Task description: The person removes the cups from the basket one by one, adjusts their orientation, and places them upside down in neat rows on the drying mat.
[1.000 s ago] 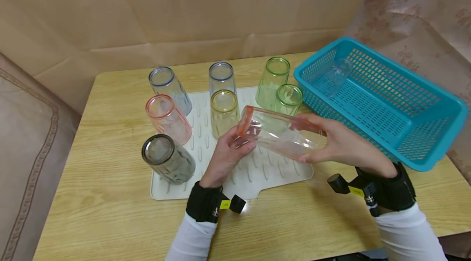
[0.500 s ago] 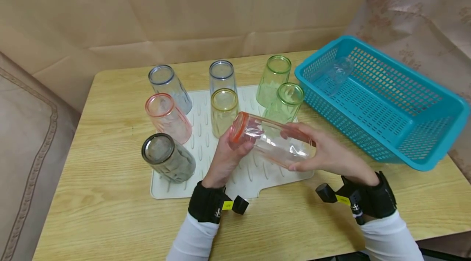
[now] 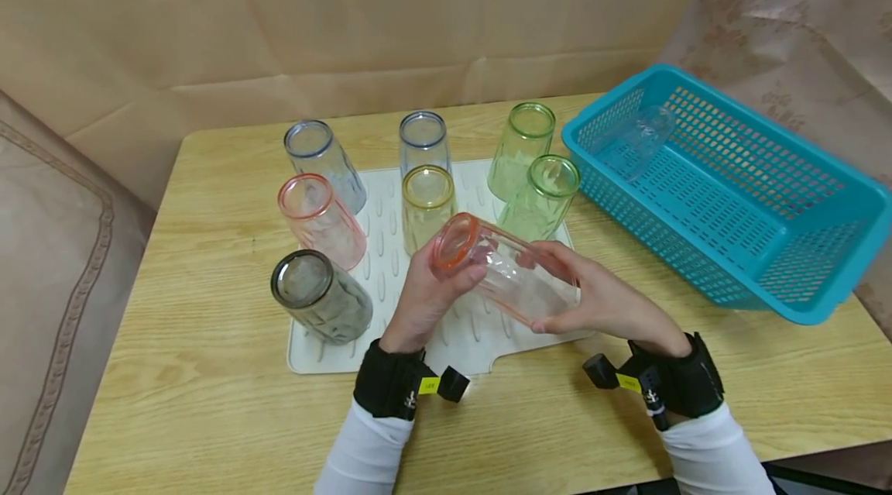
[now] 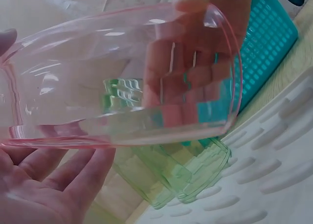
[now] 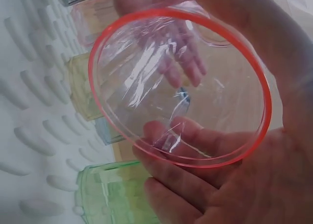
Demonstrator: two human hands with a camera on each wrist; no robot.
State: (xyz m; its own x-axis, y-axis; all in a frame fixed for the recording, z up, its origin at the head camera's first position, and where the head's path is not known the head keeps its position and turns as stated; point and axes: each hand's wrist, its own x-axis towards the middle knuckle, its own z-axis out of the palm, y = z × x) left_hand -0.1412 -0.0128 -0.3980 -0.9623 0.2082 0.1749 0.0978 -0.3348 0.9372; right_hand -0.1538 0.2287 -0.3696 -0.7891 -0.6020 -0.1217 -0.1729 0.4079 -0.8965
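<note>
Both hands hold a clear pink drinking glass [image 3: 512, 270] tilted on its side above the white drying mat [image 3: 460, 359]. My left hand [image 3: 427, 297] grips its thick base end, the thumb lying across the side. At the mouth end, my right hand [image 3: 602, 293] grips the glass between thumb and fingers. The right wrist view looks into the open mouth, past its red-tinted rim [image 5: 266, 109]. Through the wall in the left wrist view the right hand's fingers [image 4: 171, 82] show. Behind it, a yellow glass [image 3: 428, 208] and a green glass [image 3: 540, 201] stand upside down.
Other upside-down glasses stand on the mat: a grey one [image 3: 320, 297], a pink one [image 3: 322, 220], blue ones [image 3: 324, 166] at the back, and another green one [image 3: 521, 150]. A turquoise basket [image 3: 704, 270] at the right has a clear glass [image 3: 644, 139] lying inside.
The right hand has moved left and slightly down with the mouth end of the pink glass. The base has shifted a little left and turned more toward the head view. The left hand stays near its place.
</note>
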